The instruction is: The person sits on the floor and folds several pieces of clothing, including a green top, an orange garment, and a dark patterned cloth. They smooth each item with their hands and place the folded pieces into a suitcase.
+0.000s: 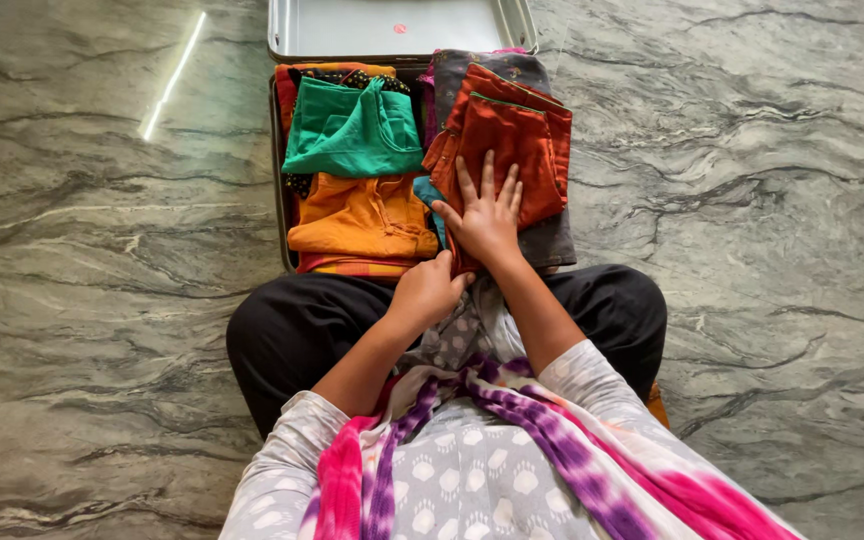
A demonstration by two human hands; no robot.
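Overhead, I looked down at a person seated cross-legged on a grey marbled floor (82, 300), with an open suitcase (280, 170) just in front of the knees. Its pale lid (392, 25) stood back at the far end.

Right hand (487, 215): flat, fingers spread, palm pressing down on a folded rust-red garment (512, 140) with thin green piping. Not gripping; simply resting on top. That garment sat in the right half of the case, on a dark grey folded cloth (550, 240) which spilled a little over the right rim.

Left hand (427, 290): curled shut at the near edge of the case, at the lower corner of the rust-red garment. I could not tell whether it pinched that cloth or something beneath it.

Left half of the case: an orange folded garment (362, 220) nearest the person, a green one (352, 130) lying partly over its far end, and a dark dotted fabric (362, 77) showing beyond that. A sliver of teal cloth (427, 192) showed between the two stacks, just beside the right thumb.
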